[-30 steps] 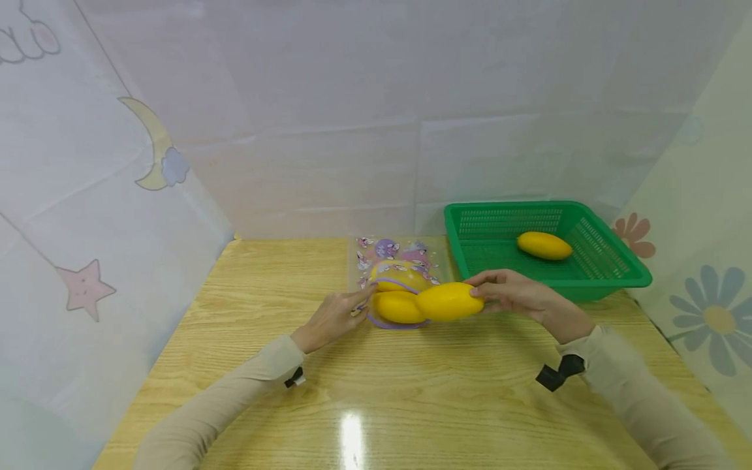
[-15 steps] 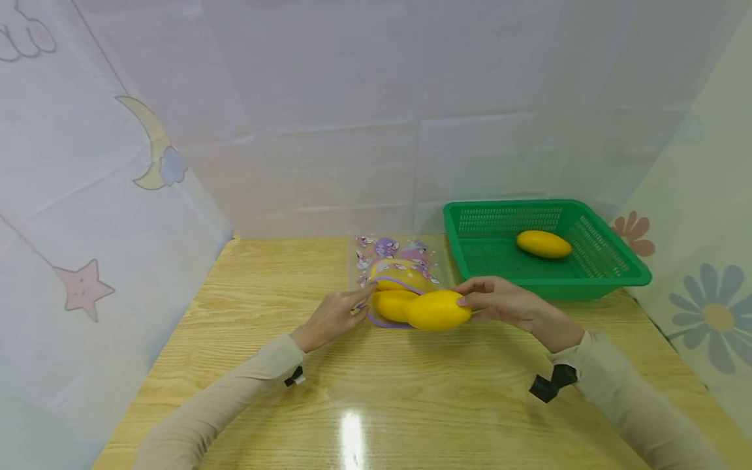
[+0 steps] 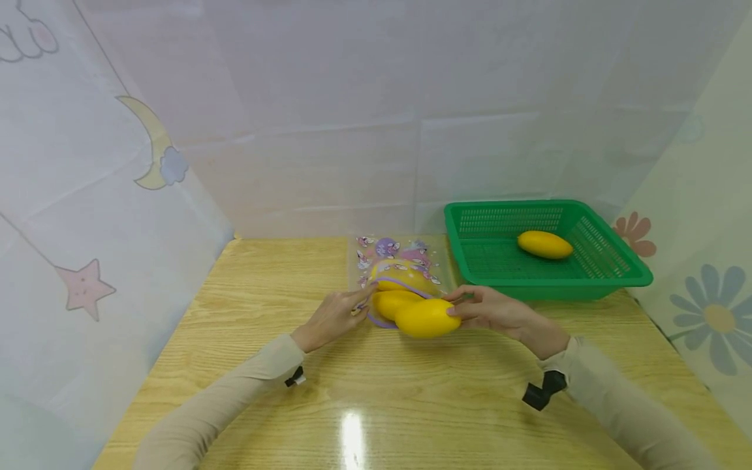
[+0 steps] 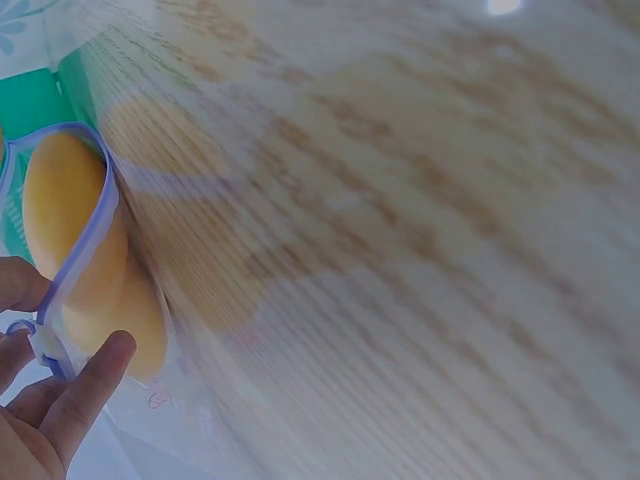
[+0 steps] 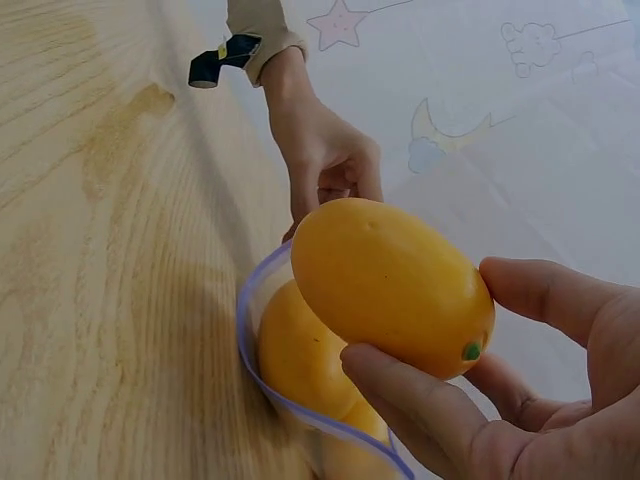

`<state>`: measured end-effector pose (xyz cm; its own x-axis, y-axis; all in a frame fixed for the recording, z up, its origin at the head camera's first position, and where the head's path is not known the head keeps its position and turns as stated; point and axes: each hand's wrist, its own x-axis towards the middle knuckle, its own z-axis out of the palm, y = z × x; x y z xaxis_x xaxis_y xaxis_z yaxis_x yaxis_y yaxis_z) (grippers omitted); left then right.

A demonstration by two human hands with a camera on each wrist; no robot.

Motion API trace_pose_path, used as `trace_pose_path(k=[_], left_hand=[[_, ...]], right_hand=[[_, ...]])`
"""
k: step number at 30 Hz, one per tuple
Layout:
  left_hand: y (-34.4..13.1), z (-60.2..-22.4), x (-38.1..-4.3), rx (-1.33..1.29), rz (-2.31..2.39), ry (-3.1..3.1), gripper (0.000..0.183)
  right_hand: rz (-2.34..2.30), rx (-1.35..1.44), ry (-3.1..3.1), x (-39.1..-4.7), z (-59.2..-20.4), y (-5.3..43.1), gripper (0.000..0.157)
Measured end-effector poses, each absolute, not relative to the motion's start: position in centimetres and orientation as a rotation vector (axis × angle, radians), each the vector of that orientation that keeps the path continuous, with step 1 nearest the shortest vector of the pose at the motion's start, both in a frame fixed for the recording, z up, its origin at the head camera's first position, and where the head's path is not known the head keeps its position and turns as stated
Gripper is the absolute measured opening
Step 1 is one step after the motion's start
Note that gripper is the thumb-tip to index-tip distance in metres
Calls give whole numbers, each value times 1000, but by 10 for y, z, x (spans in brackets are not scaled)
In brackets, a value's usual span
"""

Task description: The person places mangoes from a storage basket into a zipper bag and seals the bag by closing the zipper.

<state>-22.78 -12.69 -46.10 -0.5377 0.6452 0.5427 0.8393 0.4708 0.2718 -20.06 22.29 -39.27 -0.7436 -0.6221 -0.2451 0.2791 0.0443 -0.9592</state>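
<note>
My right hand (image 3: 508, 318) grips one end of a yellow mango (image 3: 427, 318), whose green stem spot shows in the right wrist view. A clear zip bag (image 3: 357, 251) with purple edging and printed cartoon figures lies on the table, its mouth held apart. My left hand (image 3: 331, 318) pinches the bag's rim at the left, close to the white slider (image 4: 46, 347). Inside the bag are other mangoes, one at the mouth (image 5: 300, 350) and one deeper under the printed film (image 3: 405, 277). The held mango overlaps the bag's opening in the head view.
At the back right stands a green plastic basket (image 3: 564, 283) with one mango (image 3: 544, 245) in it. The wooden table (image 3: 423, 405) reaches back to a pale printed sheet (image 3: 305, 170), with similar sheets on both sides.
My right hand has moved left and slightly nearer to me with the mango, bringing it further in front of the bag's mouth. My left hand has stayed at the rim.
</note>
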Motion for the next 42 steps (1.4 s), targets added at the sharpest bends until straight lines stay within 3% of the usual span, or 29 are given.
trace_pose_path(k=[11, 30, 42], left_hand=[[-126, -462, -228, -1246, -731, -2353, 56], [-125, -463, -227, -1255, -722, -2357, 54], [-127, -462, -227, -1262, -687, -2336, 63]], right_hand=[[-1762, -350, 1667, -200, -407, 213, 39], [-1830, -277, 1554, -199, -427, 204, 28], [-1871, -213, 1582, -193, -424, 195, 39]])
